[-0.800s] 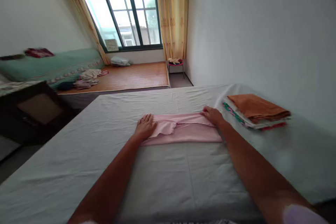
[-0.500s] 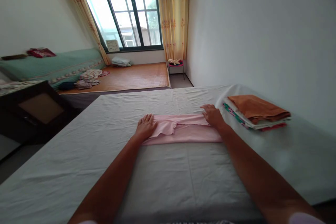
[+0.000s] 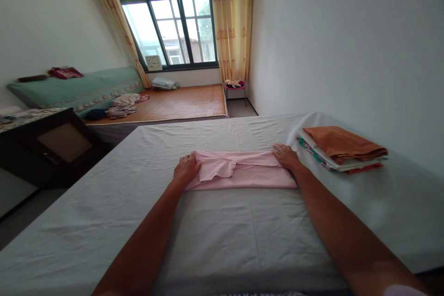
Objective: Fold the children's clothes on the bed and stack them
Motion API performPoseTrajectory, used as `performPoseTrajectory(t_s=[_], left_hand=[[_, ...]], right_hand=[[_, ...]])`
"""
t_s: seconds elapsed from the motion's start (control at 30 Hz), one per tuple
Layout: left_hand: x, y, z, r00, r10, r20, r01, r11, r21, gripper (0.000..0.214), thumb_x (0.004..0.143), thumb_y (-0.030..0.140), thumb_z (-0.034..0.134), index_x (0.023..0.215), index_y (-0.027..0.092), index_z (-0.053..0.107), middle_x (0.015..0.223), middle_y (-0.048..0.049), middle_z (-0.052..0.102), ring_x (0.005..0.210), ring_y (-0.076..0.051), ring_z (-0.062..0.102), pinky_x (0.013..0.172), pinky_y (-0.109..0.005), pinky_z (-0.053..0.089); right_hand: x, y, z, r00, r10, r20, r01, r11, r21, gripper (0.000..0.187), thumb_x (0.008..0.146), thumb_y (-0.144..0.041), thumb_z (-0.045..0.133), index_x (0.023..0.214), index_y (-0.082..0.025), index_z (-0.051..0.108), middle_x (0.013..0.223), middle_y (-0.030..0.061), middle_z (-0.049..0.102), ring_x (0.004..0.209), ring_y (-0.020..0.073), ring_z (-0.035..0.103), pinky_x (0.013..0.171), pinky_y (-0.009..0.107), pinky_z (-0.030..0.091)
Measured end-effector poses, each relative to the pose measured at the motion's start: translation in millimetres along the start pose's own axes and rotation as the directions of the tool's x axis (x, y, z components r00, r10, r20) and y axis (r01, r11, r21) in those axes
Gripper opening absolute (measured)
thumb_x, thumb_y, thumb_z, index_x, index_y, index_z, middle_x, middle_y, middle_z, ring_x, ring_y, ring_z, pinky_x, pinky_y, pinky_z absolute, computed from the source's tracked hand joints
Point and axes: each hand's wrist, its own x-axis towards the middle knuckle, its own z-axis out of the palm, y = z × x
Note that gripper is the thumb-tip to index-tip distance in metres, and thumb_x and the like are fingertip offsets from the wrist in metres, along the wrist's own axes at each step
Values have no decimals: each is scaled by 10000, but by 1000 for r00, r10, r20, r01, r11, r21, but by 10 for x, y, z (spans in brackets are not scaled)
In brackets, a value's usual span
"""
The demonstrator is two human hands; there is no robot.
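A folded pink cloth (image 3: 256,179) lies flat on a white sheet (image 3: 222,231), forming a long strip from left to right, with a ragged-edged flap (image 3: 218,169) on its left half. The left hand (image 3: 186,167) rests on the cloth's left end, its fingers close together and slightly bent; the right hand (image 3: 286,156) rests at the right end, its fingers loosely curled by the far corner. Whether either hand's fingers pinch the fabric, I cannot tell. Just beyond the right hand, to the right, sits a stack of folded cloths (image 3: 343,143), orange-brown on top. A brown mat (image 3: 194,99) lies farther off, below a window (image 3: 169,32).
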Motion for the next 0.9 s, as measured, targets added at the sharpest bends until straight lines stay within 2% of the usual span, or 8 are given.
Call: performPoseTrajectory(t_s=[0.2, 0.33, 0.43, 0.6, 0.67, 0.8, 0.83, 0.9], left_hand=[[-16, 71, -21, 1000, -4, 18, 4, 1000, 14, 571, 896, 429, 443, 1399, 161, 410, 1206, -151, 581, 1103, -271, 551, 908, -358, 432], [-43, 76, -18, 999, 34, -12, -33, 999, 35, 496, 910, 419, 412, 1350, 200, 478, 1176, -129, 588, 1090, -269, 552, 869, -355, 452], [-45, 61, -18, 999, 43, -34, -42, 999, 29, 459, 912, 408, 409, 1318, 219, 514, 1168, -116, 590, 1069, -261, 561, 841, -348, 464], [-41, 9, -24, 997, 58, -55, -59, 998, -21, 404, 908, 363, 427, 1268, 236, 560, 1128, -92, 607, 1035, -239, 573, 829, -331, 474], [-41, -9, -39, 994, 69, -89, -73, 996, -42, 379, 899, 315, 438, 1237, 230, 587, 1111, -88, 615, 1042, -237, 566, 857, -331, 472], [-30, 2, -89, 971, 112, -209, -146, 978, -151, 349, 872, 232, 450, 1162, 232, 644, 1050, -72, 644, 1042, -220, 569, 935, -327, 447], [-23, 14, -100, 968, 125, -219, -172, 962, -212, 333, 868, 229, 453, 1126, 233, 663, 1027, -63, 657, 1015, -212, 584, 935, -324, 449], [-8, 42, -109, 973, 125, -196, -193, 902, -386, 295, 862, 252, 469, 1054, 225, 691, 961, -49, 685, 927, -196, 619, 887, -320, 476]], right_hand=[[-42, 26, -194, 994, 106, -31, -101, 987, 125, 354, 900, -393, 452, 1130, -196, 635, 1135, 94, 665, 1061, 246, 571, 860, 333, 436], [-90, 43, -337, 994, 47, 100, -66, 979, 195, 373, 774, -518, 600, 932, -185, 658, 936, 77, 684, 859, 221, 607, 708, 282, 421], [-103, 28, -409, 976, 29, 215, -79, 971, 226, 341, 689, -485, 670, 804, -168, 619, 747, 34, 637, 700, 188, 575, 597, 262, 370], [-156, -46, -553, 963, -35, 268, -82, 908, 411, 345, 676, -477, 662, 736, -156, 553, 679, 8, 567, 659, 151, 520, 544, 233, 357], [-225, -80, -637, 931, -20, 364, -177, 849, 497, 438, 647, -528, 689, 834, -153, 559, 743, 17, 591, 674, 151, 538, 534, 224, 390], [-354, -206, -800, 776, -162, 609, -329, 721, 610, 626, 571, -516, 778, 1056, -176, 574, 913, 52, 658, 720, 167, 602, 521, 216, 441], [-361, -274, -827, 761, -200, 617, -340, 687, 642, 631, 571, -506, 784, 1069, -176, 581, 921, 56, 667, 719, 168, 609, 516, 211, 442], [-336, -482, -854, 771, -255, 584, -355, 590, 726, 588, 583, -488, 785, 1031, -155, 602, 895, 61, 680, 712, 167, 617, 527, 214, 453]])
